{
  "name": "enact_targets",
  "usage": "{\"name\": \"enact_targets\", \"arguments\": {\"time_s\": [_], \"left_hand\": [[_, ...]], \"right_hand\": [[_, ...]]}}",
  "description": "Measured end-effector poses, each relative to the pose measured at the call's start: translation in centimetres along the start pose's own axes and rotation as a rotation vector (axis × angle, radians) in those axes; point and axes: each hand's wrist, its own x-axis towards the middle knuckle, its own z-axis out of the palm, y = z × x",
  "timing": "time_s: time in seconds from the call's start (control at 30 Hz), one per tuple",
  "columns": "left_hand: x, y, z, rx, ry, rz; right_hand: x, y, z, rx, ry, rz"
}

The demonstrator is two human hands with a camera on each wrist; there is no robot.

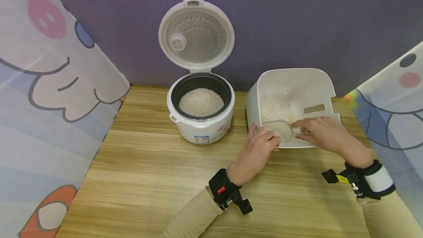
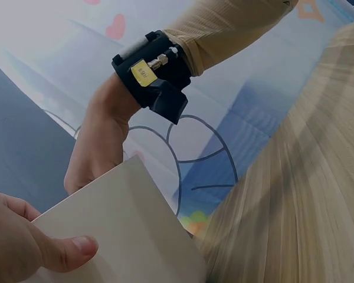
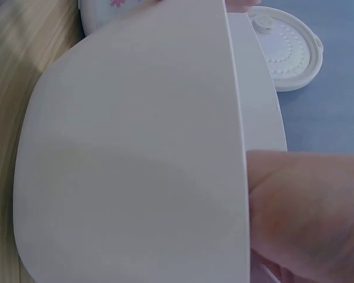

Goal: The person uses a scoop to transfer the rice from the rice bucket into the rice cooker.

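A white rice bin [image 1: 294, 78] stands on the table with some loose rice [image 1: 277, 107] at its bottom. My left hand [image 1: 256, 146] grips the bin's rim at the front left corner; in the left wrist view its thumb [image 2: 76, 250] lies against the outer wall. Reaching over the front rim, my right hand [image 1: 325, 133] holds the handle of a pale scoop [image 1: 280, 129] inside the bin. What the scoop contains is hard to make out. In the right wrist view the bin wall hides most of my right fingers.
Left of the bin stands a white rice cooker [image 1: 214, 129], its lid [image 1: 198, 36] raised and a heap of white rice [image 1: 201, 102] in the dark inner pot. A dark wall [image 1: 297, 17] rises behind the wooden table [image 1: 138, 179]. Printed cloths hang at both sides.
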Motion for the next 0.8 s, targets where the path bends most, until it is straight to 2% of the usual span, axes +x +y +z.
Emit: {"name": "enact_targets", "arguments": {"time_s": [0.67, 0.8], "left_hand": [[0.04, 0.15, 0.02, 0.010, -0.030, 0.001], [0.05, 0.09, 0.01, 0.005, -0.023, -0.006]], "right_hand": [[-0.51, 0.22, -0.41, 0.106, -0.076, 0.071], [-0.91, 0.25, -0.68, 0.132, -0.057, 0.071]]}}
